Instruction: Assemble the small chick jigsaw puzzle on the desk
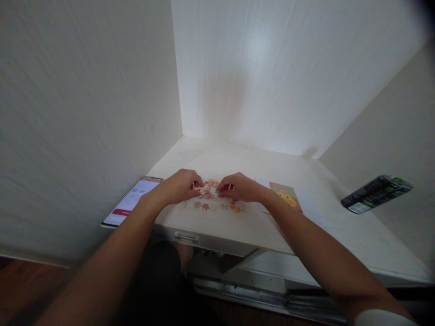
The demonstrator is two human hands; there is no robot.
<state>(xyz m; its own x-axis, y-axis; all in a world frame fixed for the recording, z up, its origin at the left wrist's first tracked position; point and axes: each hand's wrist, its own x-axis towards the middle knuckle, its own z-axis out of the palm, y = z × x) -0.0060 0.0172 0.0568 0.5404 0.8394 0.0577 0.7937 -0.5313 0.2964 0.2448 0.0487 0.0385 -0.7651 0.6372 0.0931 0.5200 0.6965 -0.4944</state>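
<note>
On pale, smooth desk (217, 154): flat, knobbly-edged puzzle pieces (211, 184); hands (185, 184) curled at them, grip unclear.

The left hand (186, 184) and right hand (240, 186) curl over scattered jigsaw pieces (211, 192) on a white desk (210, 156). A smartphone (126, 201) showing 00:00 lies to the left; a yellow-figured picture (288, 197) and dark can (375, 194) are rightward.
</note>
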